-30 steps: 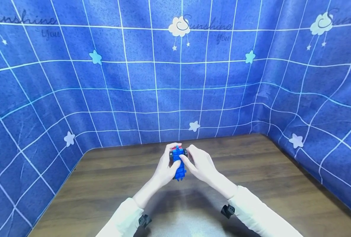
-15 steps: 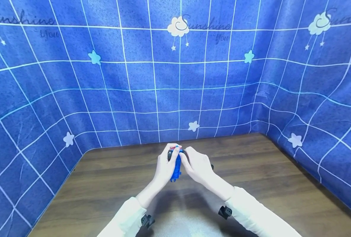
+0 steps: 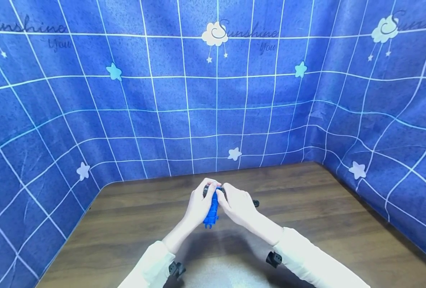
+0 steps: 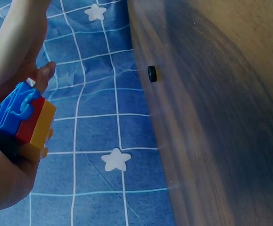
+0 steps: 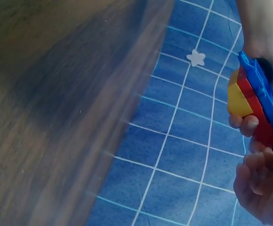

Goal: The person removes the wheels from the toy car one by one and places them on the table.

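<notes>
A toy car built from blocks, with a blue chassis point(image 3: 211, 214), is held above the table with the chassis facing up. Red block point(image 5: 257, 109) and yellow block point(image 5: 238, 96) layers show beneath it in the right wrist view. My left hand point(image 3: 197, 206) grips the car from the left, thumb over the chassis and a black wheel point(image 3: 206, 190) beside it. My right hand point(image 3: 241, 204) pinches a dark wheel point(image 3: 223, 193) at the car's right side, partly hidden by the fingers. In the right wrist view, several fingers of the right hand point(image 5: 261, 186) are curled below the car.
A loose black wheel point(image 3: 256, 203) lies on the wooden table point(image 3: 306, 224) just right of my right hand. Blue cloth point(image 3: 155, 120) with white lines and stars stands behind the table and along its sides. Black wrist cameras point(image 3: 274, 259) sit at the white sleeves.
My left thumb has moved forward over the chassis, and the car's near end has swung slightly left and toward me. The loose wheel on the table has come into view beside my right hand.
</notes>
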Tool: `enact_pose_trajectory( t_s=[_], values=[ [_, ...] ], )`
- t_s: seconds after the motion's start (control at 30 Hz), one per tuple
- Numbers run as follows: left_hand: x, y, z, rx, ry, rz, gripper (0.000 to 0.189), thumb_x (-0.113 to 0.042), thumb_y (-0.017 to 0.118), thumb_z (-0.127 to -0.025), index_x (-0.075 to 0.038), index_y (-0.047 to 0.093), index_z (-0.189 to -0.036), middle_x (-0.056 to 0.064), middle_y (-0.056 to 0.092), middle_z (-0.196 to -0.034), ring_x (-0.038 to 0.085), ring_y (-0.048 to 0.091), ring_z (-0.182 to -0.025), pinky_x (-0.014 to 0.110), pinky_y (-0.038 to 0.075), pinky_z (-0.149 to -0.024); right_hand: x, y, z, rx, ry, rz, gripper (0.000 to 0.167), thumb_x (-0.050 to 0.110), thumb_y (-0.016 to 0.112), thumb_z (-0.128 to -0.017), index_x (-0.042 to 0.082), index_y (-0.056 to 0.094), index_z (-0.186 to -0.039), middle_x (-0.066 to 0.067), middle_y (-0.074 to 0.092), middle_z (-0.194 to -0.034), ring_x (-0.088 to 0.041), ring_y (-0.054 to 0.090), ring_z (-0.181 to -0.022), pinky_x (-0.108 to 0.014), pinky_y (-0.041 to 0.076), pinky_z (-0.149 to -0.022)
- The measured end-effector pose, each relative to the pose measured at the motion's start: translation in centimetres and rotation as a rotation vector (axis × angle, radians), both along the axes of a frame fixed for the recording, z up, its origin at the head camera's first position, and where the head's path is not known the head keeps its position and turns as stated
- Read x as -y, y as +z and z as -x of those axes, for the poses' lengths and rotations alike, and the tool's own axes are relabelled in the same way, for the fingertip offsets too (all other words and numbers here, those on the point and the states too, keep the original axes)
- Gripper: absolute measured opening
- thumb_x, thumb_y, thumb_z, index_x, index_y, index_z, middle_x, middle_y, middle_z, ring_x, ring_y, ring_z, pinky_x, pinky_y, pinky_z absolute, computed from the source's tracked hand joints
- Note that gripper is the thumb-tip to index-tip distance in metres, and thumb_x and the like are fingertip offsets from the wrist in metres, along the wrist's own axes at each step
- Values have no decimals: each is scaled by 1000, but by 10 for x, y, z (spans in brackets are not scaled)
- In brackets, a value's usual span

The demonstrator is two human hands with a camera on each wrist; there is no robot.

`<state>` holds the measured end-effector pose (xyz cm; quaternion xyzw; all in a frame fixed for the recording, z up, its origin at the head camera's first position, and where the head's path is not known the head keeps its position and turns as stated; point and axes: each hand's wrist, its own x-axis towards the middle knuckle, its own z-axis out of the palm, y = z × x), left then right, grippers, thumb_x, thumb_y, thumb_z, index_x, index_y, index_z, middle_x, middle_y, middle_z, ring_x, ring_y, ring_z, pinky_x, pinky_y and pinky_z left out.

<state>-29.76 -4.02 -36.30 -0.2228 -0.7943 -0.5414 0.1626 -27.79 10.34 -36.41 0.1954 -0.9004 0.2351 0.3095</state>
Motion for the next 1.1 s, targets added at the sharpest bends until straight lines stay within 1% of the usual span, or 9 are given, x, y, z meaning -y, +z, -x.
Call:
enact_pose_trajectory(
  t_s=[0.2,0.3,0.47,0.63,0.8,0.87,0.93,1.0,1.1],
  values=[
    [5,1,1,77,-70,-1,32,-45,42,-98,-20,62,-102,6,68,-84,11,62,-55,28,50,-51,-5,0,1,45,160,114,19,26,52,-93,17,48,-76,11,39,-60,-4,37,-54,-18,30,-48],
    [7,4,0,143,-149,-21,32,-44,42,-98,-18,61,-104,10,65,-76,21,63,-48,34,51,-45,-9,0,2,33,253,143,20,21,53,-90,15,45,-73,9,37,-60,-3,34,-54,-16,27,-48],
    [8,9,-4,212,-239,-5,30,-40,41,-99,-16,58,-105,11,62,-69,30,64,-52,36,52,-45,-13,-3,2,14,304,78,14,14,50,-90,11,45,-78,5,37,-65,-4,35,-57,-17,31,-48],
    [9,12,-8,269,-306,-12,26,-30,39,-102,-9,54,-105,6,60,-66,23,63,-51,36,53,-46,-13,-5,-1,-10,301,-8,8,12,48,-92,8,47,-86,4,40,-68,-7,39,-59,-18,36,-51],
    [13,13,-8,433,-446,-161,34,-36,32,-102,-7,47,-111,7,60,-71,20,62,-51,45,55,-52,-16,-1,-4,-104,417,17,6,3,45,-90,7,48,-87,2,44,-70,-7,44,-62,-18,40,-54],
    [13,13,-4,443,-461,-213,39,-41,32,-102,-7,46,-114,11,61,-74,21,63,-52,46,55,-53,-16,3,-4,-116,452,48,9,0,42,-91,7,49,-88,0,45,-73,-9,45,-65,-20,42,-58],
    [12,12,1,402,-445,-219,42,-45,36,-100,-7,47,-114,13,62,-76,20,63,-52,44,55,-52,-16,6,-4,-86,449,63,9,1,41,-93,6,48,-91,0,46,-75,-10,47,-68,-23,44,-62],
    [10,11,4,355,-426,-217,46,-48,38,-98,-6,48,-115,13,62,-76,19,63,-52,41,54,-50,-16,6,-3,-24,430,76,9,3,39,-96,6,48,-95,-1,48,-79,-11,49,-73,-25,45,-67],
    [10,9,5,339,-418,-219,49,-48,41,-97,-4,47,-116,10,62,-74,18,62,-53,38,54,-51,-17,6,-2,90,398,94,10,10,38,-98,6,46,-104,0,51,-83,-12,51,-76,-26,45,-68]
  ],
)
